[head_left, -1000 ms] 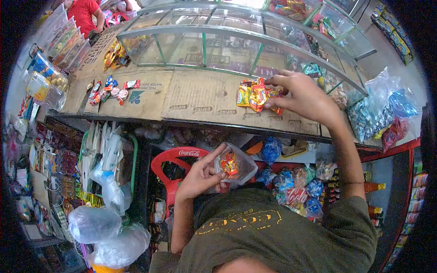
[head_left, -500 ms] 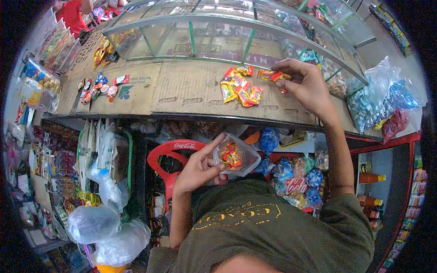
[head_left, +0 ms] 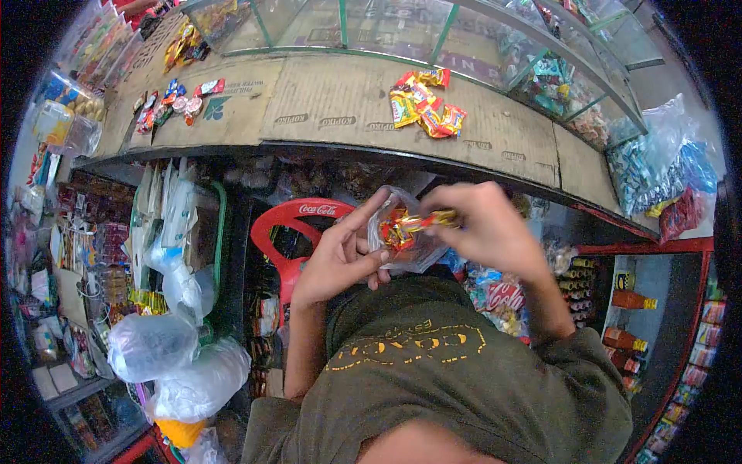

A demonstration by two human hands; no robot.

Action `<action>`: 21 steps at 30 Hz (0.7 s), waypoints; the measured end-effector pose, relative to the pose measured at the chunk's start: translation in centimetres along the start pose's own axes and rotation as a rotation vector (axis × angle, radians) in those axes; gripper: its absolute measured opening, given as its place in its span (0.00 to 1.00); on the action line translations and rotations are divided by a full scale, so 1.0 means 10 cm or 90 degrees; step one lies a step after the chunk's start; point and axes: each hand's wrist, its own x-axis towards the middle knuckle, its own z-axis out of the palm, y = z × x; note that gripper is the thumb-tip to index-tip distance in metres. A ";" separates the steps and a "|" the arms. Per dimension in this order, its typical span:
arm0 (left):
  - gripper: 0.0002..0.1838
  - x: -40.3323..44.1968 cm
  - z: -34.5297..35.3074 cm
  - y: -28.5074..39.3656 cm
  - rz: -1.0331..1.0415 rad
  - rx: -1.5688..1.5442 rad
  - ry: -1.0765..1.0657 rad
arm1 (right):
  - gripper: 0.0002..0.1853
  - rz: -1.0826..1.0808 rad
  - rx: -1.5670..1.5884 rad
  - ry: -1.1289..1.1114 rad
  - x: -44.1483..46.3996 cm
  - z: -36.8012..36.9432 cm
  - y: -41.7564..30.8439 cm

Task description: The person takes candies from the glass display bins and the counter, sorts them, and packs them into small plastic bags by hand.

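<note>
My left hand (head_left: 344,251) grips a clear plastic bag (head_left: 421,251) by its side, thumb in front, holding its mouth open below the counter edge. Inside the bag lie red and yellow wrapped candies (head_left: 397,230). My right hand (head_left: 487,230) is at the bag's mouth, its fingers closed on yellow and red wrapped candies (head_left: 440,220); motion blurs them a little. On the cardboard-covered counter, a small pile of the same kind of candies (head_left: 427,104) lies beyond both hands. Farther left sits a group of mixed wrapped candies (head_left: 171,104).
Glass display cases (head_left: 348,27) line the back of the cardboard-topped counter (head_left: 309,93). A red Coca-Cola chair (head_left: 282,224) stands under its edge. White plastic bags (head_left: 197,379) hang at the left. A large bag of blue-white packets (head_left: 645,170) rests at the counter's right end.
My right hand has come down from the counter to the bag's mouth, carrying candies. My left hand still holds the bag. The view has tilted down slightly.
</note>
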 end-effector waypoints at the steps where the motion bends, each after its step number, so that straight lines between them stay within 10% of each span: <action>1: 0.41 -0.02 0.01 0.00 0.015 -0.001 -0.001 | 0.14 -0.008 -0.015 -0.022 0.04 0.14 -0.02; 9: 0.43 -0.18 0.09 0.01 0.046 -0.009 0.097 | 0.08 -0.084 0.132 0.062 0.18 0.14 -0.20; 13: 0.44 -0.22 0.09 -0.01 0.040 -0.010 0.093 | 0.13 -0.074 -0.171 0.435 0.27 -0.19 -0.25; 21: 0.42 -0.18 0.10 -0.05 0.054 -0.007 0.085 | 0.14 -0.046 -0.291 0.319 0.47 -0.32 0.01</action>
